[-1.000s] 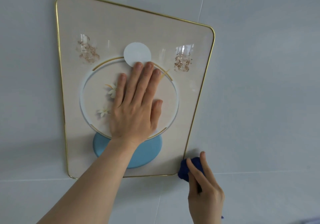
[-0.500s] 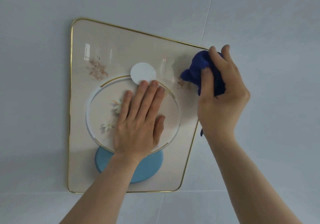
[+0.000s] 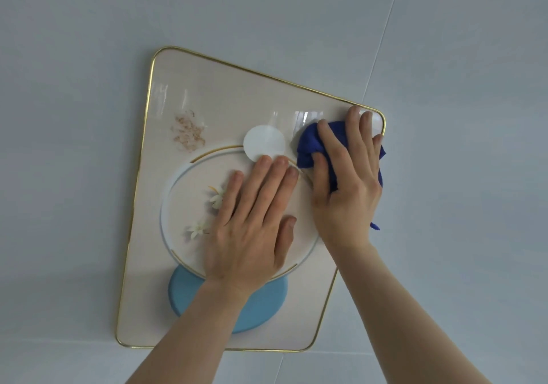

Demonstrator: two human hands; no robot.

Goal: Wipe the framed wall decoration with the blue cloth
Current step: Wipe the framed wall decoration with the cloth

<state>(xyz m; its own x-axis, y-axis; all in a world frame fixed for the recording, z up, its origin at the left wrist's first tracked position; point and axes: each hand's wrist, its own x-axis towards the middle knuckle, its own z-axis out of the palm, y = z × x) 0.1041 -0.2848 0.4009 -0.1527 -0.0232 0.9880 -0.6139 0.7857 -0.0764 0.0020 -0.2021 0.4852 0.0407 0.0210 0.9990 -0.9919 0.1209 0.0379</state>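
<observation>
My left hand (image 3: 252, 226) lies flat and open on the middle of the decoration (image 3: 207, 93), fingers together, palm over the printed ring. I take it that's there to pin the panel to the wall (image 3: 89, 27) so it doesn't swing while I rub. It grips nothing, just presses.

My right hand (image 3: 347, 182) is clenched around the cloth (image 3: 310, 146), bunched into a wad and pushed against the top right corner, fingertips almost at the gold rim (image 3: 382, 122). The wad sits just beside my left fingertips, nearly touching them. A small tail of cloth pokes out below my wrist.

The face looks glossy and hard, likely glass or acrylic, since it throws back window glare near the top. Its outline is a skewed four-sider with rounded corners, edged by a thin brassy strip. The cloth is deep blue, soft and fuzzy, so it should glide without scratching.

A brownish speckled patch (image 3: 188, 133) sits at the upper left, well away from the cloth; whether it's print or dirt, I can't tell. That side looks yet to be wiped.
</observation>
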